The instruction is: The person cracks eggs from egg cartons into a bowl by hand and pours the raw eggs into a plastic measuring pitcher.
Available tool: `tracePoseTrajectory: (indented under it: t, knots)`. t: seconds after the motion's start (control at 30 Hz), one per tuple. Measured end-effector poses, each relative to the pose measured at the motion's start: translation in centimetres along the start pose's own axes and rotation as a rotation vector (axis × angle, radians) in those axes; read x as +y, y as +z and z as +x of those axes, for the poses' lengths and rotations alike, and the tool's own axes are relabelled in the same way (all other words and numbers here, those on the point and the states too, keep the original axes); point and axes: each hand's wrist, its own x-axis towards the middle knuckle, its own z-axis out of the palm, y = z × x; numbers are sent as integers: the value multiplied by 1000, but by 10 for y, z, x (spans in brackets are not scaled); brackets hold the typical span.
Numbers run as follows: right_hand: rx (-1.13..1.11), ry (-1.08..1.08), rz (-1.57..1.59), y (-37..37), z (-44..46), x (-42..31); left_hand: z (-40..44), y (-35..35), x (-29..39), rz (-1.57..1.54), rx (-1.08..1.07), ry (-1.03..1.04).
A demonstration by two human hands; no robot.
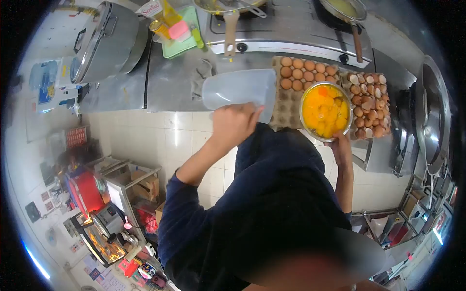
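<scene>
My left hand (236,122) is closed on the near side of a translucent white plastic container (238,87), close to its wide rim. The container appears tipped toward the right, its rim beside an egg tray (285,109). My right hand (340,145) grips the near edge of a round metal bowl (303,123) full of raw cracked eggs (325,111), with many yolks showing. The bowl sits over the right part of that tray. Whole brown eggs (297,73) fill the tray's far rows; its near left cups hold none.
Broken eggshells (371,104) heap in another tray at the right. A stove (286,34) with pans stands along the back. To the left are a green tray (182,46) of packets and a large metal pot (109,46). A crumpled grey cloth (200,80) lies beside the container.
</scene>
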Motion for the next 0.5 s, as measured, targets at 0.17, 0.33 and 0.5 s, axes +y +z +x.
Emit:
tracePoseTrajectory:
  t: [0.17,0.33,0.5]
  knots:
    - [97,-85,-53,-49,-14,-32,21,73,58,80,-77,266]
    - [121,-115,-45,-88,-14,-43,17,110,93,296,-206,519]
    - [64,-78,11,-110,-9,-39,26,104,114,484,-237,522]
